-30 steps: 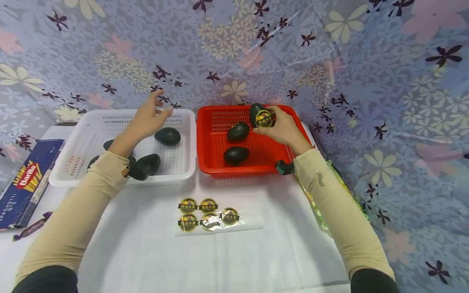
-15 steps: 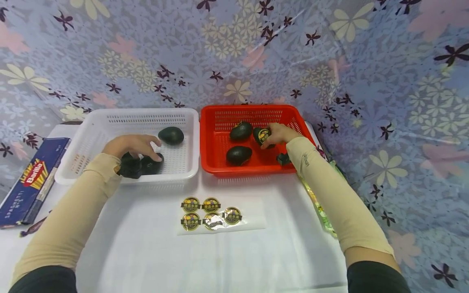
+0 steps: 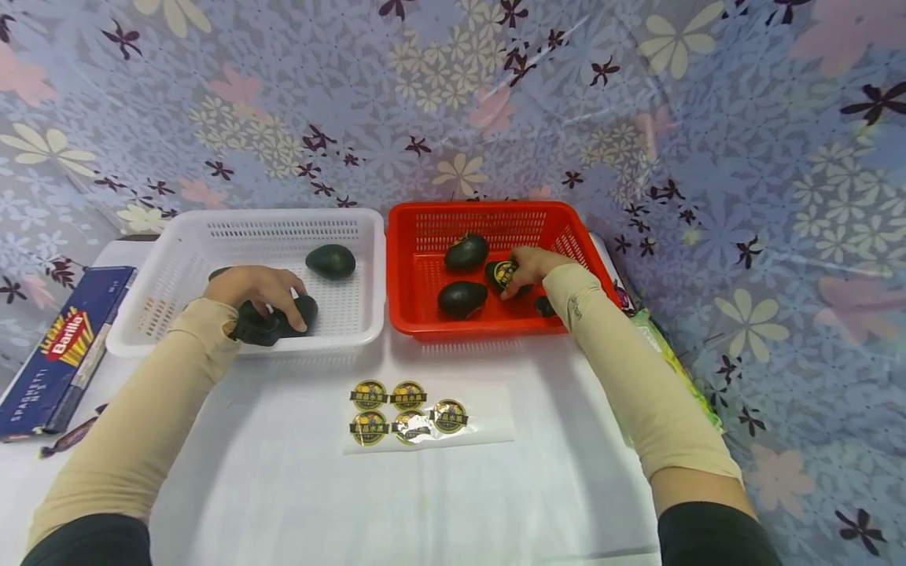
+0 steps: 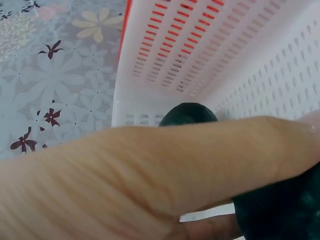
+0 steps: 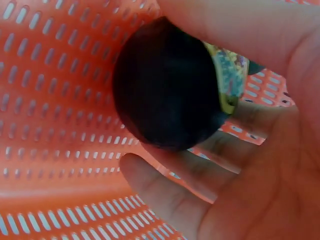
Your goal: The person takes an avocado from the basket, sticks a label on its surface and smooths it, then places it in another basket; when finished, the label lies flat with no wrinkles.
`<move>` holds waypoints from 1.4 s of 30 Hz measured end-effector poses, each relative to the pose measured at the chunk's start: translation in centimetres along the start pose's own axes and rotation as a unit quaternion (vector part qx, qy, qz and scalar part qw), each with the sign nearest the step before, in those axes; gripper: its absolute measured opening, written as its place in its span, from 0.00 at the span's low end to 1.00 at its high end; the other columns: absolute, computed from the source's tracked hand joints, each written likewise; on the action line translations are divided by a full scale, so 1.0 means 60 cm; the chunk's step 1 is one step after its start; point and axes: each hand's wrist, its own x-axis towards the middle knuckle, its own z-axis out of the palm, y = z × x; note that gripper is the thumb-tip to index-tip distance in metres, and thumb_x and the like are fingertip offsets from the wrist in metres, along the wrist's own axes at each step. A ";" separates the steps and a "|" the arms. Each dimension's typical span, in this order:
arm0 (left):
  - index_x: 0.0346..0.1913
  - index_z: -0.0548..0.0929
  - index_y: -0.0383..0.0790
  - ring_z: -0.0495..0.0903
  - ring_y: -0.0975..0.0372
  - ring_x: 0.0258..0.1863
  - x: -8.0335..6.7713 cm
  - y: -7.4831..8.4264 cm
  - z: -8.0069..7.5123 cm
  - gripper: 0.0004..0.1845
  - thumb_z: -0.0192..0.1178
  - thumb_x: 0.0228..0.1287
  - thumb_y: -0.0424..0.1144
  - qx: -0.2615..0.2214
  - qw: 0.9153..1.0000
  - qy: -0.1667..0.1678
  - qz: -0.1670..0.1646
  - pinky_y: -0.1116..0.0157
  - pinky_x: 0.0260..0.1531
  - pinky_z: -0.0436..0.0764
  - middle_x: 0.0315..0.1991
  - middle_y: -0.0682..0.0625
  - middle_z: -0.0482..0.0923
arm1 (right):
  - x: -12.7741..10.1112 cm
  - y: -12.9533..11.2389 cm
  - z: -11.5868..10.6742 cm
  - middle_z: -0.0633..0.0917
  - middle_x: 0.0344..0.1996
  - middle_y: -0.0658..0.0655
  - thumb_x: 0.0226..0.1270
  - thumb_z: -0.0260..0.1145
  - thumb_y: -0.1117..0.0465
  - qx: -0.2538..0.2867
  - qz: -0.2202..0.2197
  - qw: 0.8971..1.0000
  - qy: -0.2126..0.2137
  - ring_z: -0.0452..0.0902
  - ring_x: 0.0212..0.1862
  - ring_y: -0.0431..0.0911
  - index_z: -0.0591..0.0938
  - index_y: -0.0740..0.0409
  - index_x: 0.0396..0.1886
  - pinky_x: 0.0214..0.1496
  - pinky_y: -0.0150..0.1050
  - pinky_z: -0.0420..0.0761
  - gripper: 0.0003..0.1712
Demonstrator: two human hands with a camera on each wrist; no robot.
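My left hand [image 3: 272,287] lies over a dark avocado [image 3: 306,310] in the white basket [image 3: 241,346], fingers curled on it. In the left wrist view that avocado [image 4: 280,210] shows under the hand, and a second avocado [image 4: 187,115] lies beyond by the basket wall [image 4: 260,65]. My right hand [image 3: 527,266] holds a stickered avocado [image 3: 501,275] low inside the red basket [image 3: 481,330]. In the right wrist view its fingers [image 5: 170,195] cup the avocado [image 5: 165,85], whose yellow sticker [image 5: 230,75] faces the palm.
Two more avocados [image 3: 465,251] [image 3: 462,299] lie in the red basket, and one [image 3: 330,260] sits in the white one. A sheet of round stickers [image 3: 425,417] lies on the white table in front. A blue Barilla box [image 3: 60,346] is at the left edge.
My right hand brought the stickered avocado down from above the red basket to its floor. My left hand dropped from the air onto an avocado in the white basket and curled over it.
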 end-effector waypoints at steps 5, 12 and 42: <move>0.73 0.57 0.22 0.70 0.40 0.66 -0.001 -0.002 0.000 0.49 0.71 0.57 0.46 -0.012 1.000 0.015 0.014 0.49 0.58 0.81 0.69 0.25 0.62 | -0.014 -0.011 -0.012 0.59 0.78 0.67 0.65 0.71 0.49 -0.036 0.000 0.999 0.004 0.52 0.79 0.61 0.51 0.64 0.80 0.80 0.58 0.59 0.55; 0.72 0.59 0.22 0.71 0.38 0.65 -0.021 -0.002 -0.002 0.49 0.72 0.57 0.48 -0.021 0.994 0.083 0.068 0.44 0.59 0.80 0.69 0.24 0.63 | -0.046 -0.029 -0.031 0.60 0.77 0.69 0.70 0.66 0.49 -0.087 -0.041 0.995 0.035 0.52 0.78 0.64 0.57 0.66 0.78 0.79 0.60 0.58 0.47; 0.66 0.71 0.50 0.80 0.56 0.55 -0.094 0.096 0.240 0.37 0.76 0.54 0.46 -0.183 0.923 0.105 0.321 0.63 0.47 0.85 0.55 0.50 0.81 | -0.194 -0.079 0.250 0.87 0.39 0.53 0.56 0.78 0.58 -0.048 -0.325 0.939 0.099 0.80 0.39 0.45 0.85 0.58 0.47 0.43 0.34 0.80 0.20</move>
